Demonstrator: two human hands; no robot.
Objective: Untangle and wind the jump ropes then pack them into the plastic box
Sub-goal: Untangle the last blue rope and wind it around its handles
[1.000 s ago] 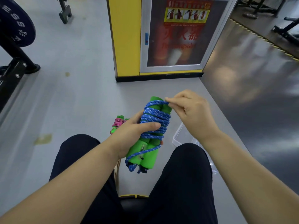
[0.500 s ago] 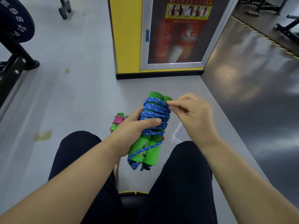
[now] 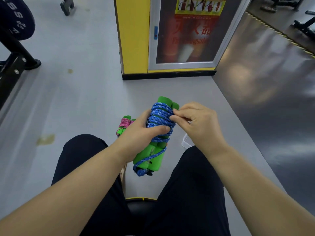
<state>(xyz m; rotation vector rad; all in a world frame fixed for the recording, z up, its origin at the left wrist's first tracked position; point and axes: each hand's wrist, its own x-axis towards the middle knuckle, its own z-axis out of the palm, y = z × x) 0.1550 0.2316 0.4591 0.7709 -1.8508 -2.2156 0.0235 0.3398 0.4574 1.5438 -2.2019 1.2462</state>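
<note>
Since 1 s ago our right hand (image 3: 197, 123) has slid down the blue rope (image 3: 160, 116) to pinch its coils, just left of the plastic box (image 3: 185, 143), while our left hand (image 3: 143, 133) grips it; we judge winding nearly finished.

Blue jump rope (image 3: 161, 120) wound tight round paired green handles, tilted, frame centre. Pink jump rope (image 3: 125, 124), also wound, on floor just left. Clear plastic box (image 3: 185, 142) corner right of centre, mostly hidden.
</note>
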